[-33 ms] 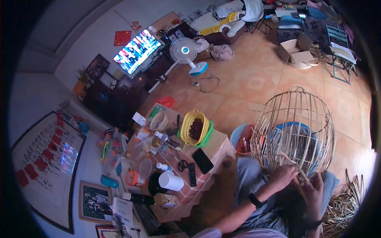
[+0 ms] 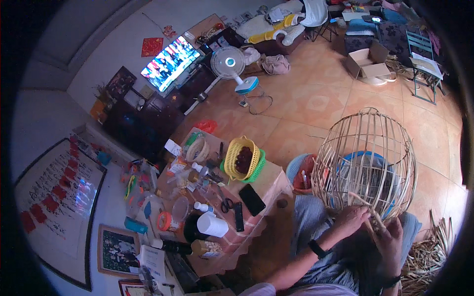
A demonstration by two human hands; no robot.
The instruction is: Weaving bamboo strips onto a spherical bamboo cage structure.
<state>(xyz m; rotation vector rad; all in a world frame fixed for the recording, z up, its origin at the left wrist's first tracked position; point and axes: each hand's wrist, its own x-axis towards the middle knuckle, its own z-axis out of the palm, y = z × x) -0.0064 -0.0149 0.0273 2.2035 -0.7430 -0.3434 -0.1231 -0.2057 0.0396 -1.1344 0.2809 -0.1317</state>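
Left hand (image 2: 353,218) and right hand (image 2: 390,235) — both grips closed on thin, pale plant-fibre strips (image 2: 361,199) — meet at the round, tan, open-ribbed basket's (image 2: 365,163) near end, close by the lap, presumably for steadiness.

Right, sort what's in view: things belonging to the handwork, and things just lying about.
Seemingly in use:
pale narrow strips, held between left hand and right hand
round openwork basket of tan strips
probably the heap of dry tan strips

Seemingly just lying about:
black rectangular phone
yellow plastic basket
open brown cardboard box
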